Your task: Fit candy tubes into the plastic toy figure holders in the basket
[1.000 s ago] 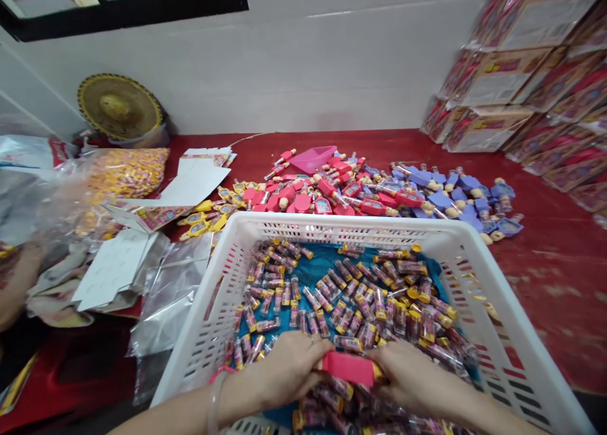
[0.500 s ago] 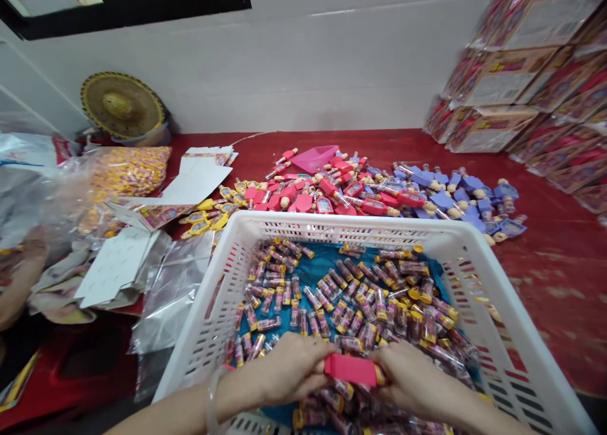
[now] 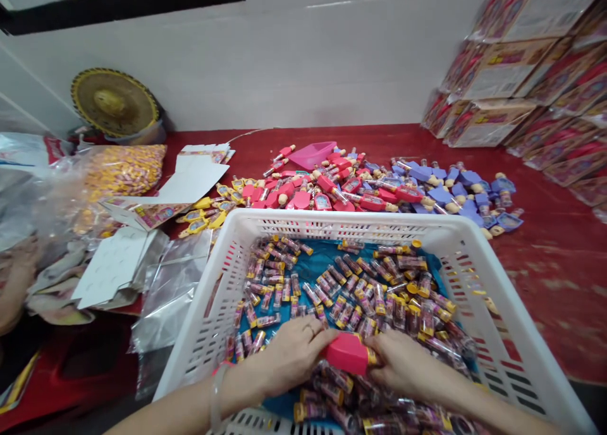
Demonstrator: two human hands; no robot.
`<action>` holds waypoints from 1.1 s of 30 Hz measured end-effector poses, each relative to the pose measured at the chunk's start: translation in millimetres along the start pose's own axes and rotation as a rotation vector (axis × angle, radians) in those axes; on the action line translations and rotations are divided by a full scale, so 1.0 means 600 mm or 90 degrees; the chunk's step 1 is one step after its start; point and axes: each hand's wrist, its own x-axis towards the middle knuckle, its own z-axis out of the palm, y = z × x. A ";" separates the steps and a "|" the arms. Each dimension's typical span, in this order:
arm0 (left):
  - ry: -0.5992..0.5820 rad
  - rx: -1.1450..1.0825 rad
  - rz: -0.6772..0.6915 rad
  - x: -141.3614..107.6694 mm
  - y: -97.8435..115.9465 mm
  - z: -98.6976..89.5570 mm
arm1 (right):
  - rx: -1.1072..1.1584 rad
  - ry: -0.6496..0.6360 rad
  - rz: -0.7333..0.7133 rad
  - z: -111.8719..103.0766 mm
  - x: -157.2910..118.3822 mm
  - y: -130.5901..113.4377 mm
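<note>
Above the near part of a white slotted basket (image 3: 351,219), my left hand (image 3: 298,349) grips the left end of a red plastic piece (image 3: 347,353). At the other end, my right hand (image 3: 401,362) is closed on a small yellow-ended part that meets the red piece; its fingertips are partly hidden. Many clear tubes with yellow caps (image 3: 379,299) lie on a blue sheet (image 3: 313,264) inside the basket, around and below both hands.
Behind the basket lie piles of red pieces (image 3: 303,200), purple pieces (image 3: 441,196) and yellow pieces (image 3: 215,219). Wrapped boxes (image 3: 497,68) are stacked at right. Cartons (image 3: 114,267), clear bags (image 3: 175,296) and another person's arm (image 3: 16,283) are at left.
The red piece has tilted and risen slightly between my hands. My left hand has shifted a little upward, its fingers now further over the piece. The view has moved slightly.
</note>
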 end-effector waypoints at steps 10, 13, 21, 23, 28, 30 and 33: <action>-0.223 -0.275 -0.145 0.005 -0.007 -0.017 | -0.256 0.287 -0.125 -0.011 0.001 0.003; 0.009 -0.020 -0.018 0.004 -0.007 -0.003 | -0.120 0.083 -0.031 -0.014 0.001 0.005; -0.232 -0.467 -0.263 0.009 -0.004 -0.005 | -0.274 0.323 -0.167 -0.003 0.003 0.007; -0.288 -0.470 -0.248 0.008 -0.006 0.002 | -0.275 0.325 -0.176 -0.001 -0.002 0.000; 0.056 -0.036 -0.034 0.003 -0.013 0.022 | -0.017 -0.025 -0.035 -0.011 -0.007 -0.008; 0.071 -0.035 -0.024 0.003 -0.013 0.018 | -0.001 -0.038 -0.025 -0.012 -0.004 -0.004; -0.068 -0.306 -0.146 0.004 -0.012 0.003 | -0.161 0.180 -0.076 -0.004 0.001 0.004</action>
